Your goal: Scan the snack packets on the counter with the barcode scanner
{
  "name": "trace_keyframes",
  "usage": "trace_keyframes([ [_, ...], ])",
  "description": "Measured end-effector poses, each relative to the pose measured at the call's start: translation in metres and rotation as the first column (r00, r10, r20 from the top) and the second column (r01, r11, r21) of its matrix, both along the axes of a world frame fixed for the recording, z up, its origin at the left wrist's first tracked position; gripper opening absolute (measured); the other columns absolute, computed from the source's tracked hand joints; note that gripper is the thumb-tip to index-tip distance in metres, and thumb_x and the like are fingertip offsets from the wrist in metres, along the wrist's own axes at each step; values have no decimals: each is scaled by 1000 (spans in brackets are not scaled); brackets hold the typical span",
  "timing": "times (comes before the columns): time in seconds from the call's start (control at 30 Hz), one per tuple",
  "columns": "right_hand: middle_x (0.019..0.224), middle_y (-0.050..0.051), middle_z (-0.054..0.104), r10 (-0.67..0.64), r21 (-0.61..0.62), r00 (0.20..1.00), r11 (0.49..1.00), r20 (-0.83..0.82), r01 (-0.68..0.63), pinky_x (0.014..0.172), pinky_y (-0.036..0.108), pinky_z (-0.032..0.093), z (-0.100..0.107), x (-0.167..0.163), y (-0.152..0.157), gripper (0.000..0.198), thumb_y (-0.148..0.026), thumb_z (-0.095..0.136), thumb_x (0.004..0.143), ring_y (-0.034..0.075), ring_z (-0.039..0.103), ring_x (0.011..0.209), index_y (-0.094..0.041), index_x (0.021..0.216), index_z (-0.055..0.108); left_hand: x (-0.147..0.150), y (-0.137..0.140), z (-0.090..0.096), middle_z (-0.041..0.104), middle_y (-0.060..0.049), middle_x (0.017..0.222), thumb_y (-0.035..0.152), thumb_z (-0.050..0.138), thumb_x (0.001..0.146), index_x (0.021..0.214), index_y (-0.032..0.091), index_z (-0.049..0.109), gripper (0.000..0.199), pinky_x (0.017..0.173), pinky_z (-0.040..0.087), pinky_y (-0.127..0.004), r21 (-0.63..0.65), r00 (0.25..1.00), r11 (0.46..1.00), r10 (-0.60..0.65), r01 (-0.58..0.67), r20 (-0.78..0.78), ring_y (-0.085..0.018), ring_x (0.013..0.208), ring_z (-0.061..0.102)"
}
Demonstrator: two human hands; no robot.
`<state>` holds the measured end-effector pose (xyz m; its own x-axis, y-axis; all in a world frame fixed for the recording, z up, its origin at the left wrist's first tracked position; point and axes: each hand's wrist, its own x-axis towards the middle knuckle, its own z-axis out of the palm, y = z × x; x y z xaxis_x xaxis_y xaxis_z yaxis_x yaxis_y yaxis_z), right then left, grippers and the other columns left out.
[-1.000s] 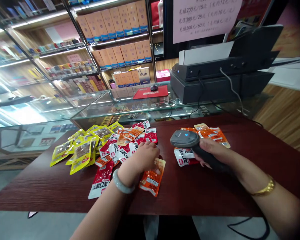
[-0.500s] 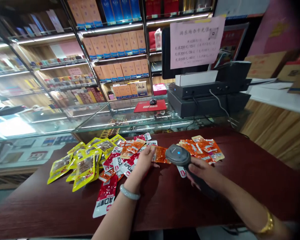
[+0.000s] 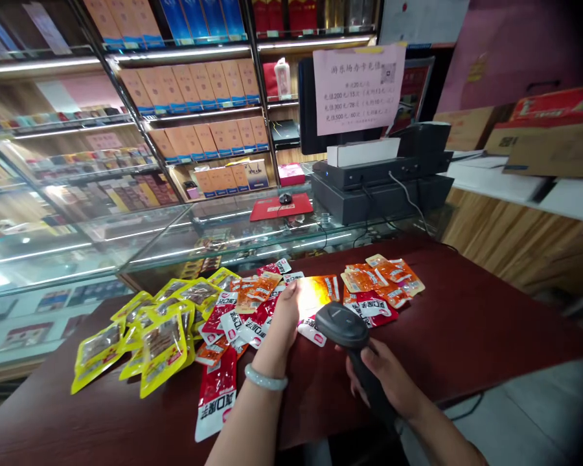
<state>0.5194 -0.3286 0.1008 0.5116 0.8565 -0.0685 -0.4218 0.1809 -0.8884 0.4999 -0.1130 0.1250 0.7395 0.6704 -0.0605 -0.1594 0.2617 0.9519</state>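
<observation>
Grips a black scanner (image 3: 342,325) by its handle in the right hand (image 3: 383,374), with fingers closed around it. Pinches an orange packet (image 3: 331,286) by its left end in the left hand (image 3: 286,317), with the thumb in sight and the other fingers mostly hidden. Holds the packet just beyond the scanner's head, between two piles, under a bright glow, with much of its front washed out; cannot tell about contact between the two. Wears a pale bracelet (image 3: 266,378) on the left wrist.

Has a long red-and-white packet (image 3: 217,391) lying on the brown table (image 3: 459,317) near the left forearm. Has yellow packets (image 3: 162,349) heaped on the left, with a mixed pile (image 3: 257,292) of orange and red-and-white packets beside them. Has a smaller pile (image 3: 387,279) to the right, beyond the scanner.

Adjoins, past the table, a glass counter (image 3: 228,241) bearing a red mat (image 3: 265,210), a black mouse (image 3: 285,199) and stacked black boxes (image 3: 342,202). Has a pink notice (image 3: 355,90) on a screen (image 3: 307,110) behind, then lit shelves (image 3: 184,56) of orange cartons (image 3: 194,89).
</observation>
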Motion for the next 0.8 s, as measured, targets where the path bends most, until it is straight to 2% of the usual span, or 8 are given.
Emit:
trace_keyframes([
  [0.17,57,-2,59,-2,44,1000,999,8,1,34,17,39,-4,0,-6,57,-65,63,81,7,49,37,-13,104,56,-2,-10,8,71,-12,111,57,62,82,126,19,60,58,87,54,-42,-66,952,950,-305,306,21,-26,100,68],
  [0.3,56,-2,59,-12,69,1000,998,16,11,35,17,40,-3,1,-5,58,-65,62,81,9,51,38,-13,105,57,-8,-9,20,65,-14,126,57,49,90,134,21,56,57,103,43,-42,332,925,867,-375,371,-53,-26,119,58],
  [0.37,55,-2,59,-19,72,1000,997,4,18,35,18,40,-3,2,-3,57,-65,62,82,9,51,38,-13,105,57,-13,-4,23,67,-12,121,50,52,90,120,22,66,44,106,38,-44,661,959,698,-150,274,-240,-27,119,57],
  [0.43,56,-2,59,-32,76,999,997,-5,32,35,18,41,-3,2,-2,56,-64,61,83,10,52,39,-13,105,58,-20,-2,25,68,-12,113,49,58,86,102,21,72,35,106,35,-47,861,916,409,127,302,-381,-30,116,55],
  [0.5,56,-2,59,-47,87,999,995,-11,48,36,18,41,-3,2,-1,53,-62,60,84,10,53,40,-13,105,58,-26,-4,26,65,-14,112,54,63,80,96,19,72,40,105,33,-50,894,831,179,330,411,-448,-33,116,52],
  [0.57,56,-2,59,-66,95,998,993,-26,68,36,18,42,-3,1,0,52,-61,61,85,10,53,40,-13,105,58,-30,-9,26,62,-16,115,61,66,74,101,16,70,53,103,32,-52,850,751,66,436,522,-495,-36,116,49],
  [0.7,56,-3,58,-120,108,992,986,-45,124,37,19,42,-4,0,2,51,-60,61,85,10,53,40,-14,106,58,-28,-18,24,61,-17,116,66,64,73,100,15,69,58,102,32,-50,778,689,8,458,629,-562,-36,115,50],
  [0.8,54,-4,57,-170,111,984,978,-47,174,37,20,41,-6,0,5,51,-60,59,86,10,52,38,-14,107,58,-22,-19,22,64,-17,111,63,62,77,99,15,66,53,98,34,-47,778,690,51,429,626,-583,-35,113,53],
])
